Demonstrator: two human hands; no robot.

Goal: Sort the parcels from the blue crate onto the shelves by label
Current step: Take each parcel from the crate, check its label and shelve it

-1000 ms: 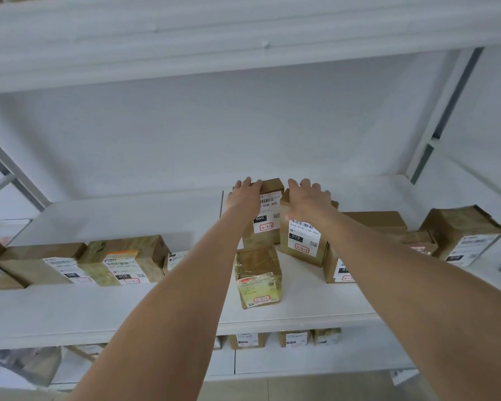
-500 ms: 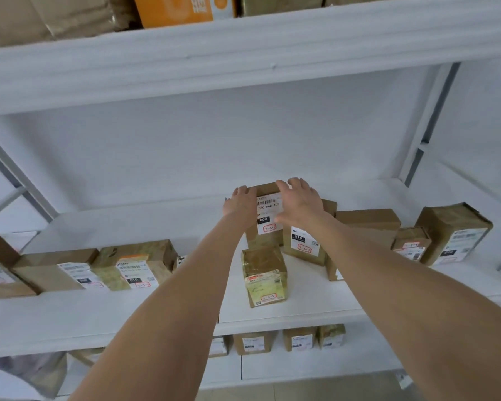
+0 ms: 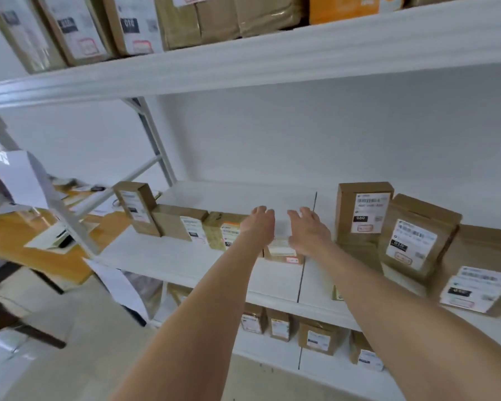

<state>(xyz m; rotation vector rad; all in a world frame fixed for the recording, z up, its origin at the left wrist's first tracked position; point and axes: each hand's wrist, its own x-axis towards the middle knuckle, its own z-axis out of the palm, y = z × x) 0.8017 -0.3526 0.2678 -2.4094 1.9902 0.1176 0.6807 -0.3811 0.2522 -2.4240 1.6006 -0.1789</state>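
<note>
Both arms reach out over the middle shelf (image 3: 185, 264). The left hand (image 3: 259, 225) and the right hand (image 3: 310, 231) hover side by side with fingers loosely spread, each grip wide and holding nothing. Just under and between them lies a small parcel (image 3: 284, 253), flat on the shelf board. Whether the right wrist touches it I cannot tell.

To the right stand a box marked 060 (image 3: 362, 215) and a tilted one marked 010 (image 3: 414, 244). I judge this to be the shelving end of a round, with the parcels set down and the hands free. The next move would call for a fresh parcel from the blue crate and a reading of its label.

The crate itself is nowhere in view. The small parcel's label is half covered by the hands and too blurred to read. The boxes on the upper shelf (image 3: 272, 59) are cut off at the top, and the right arm hides part of the shelf.
</note>
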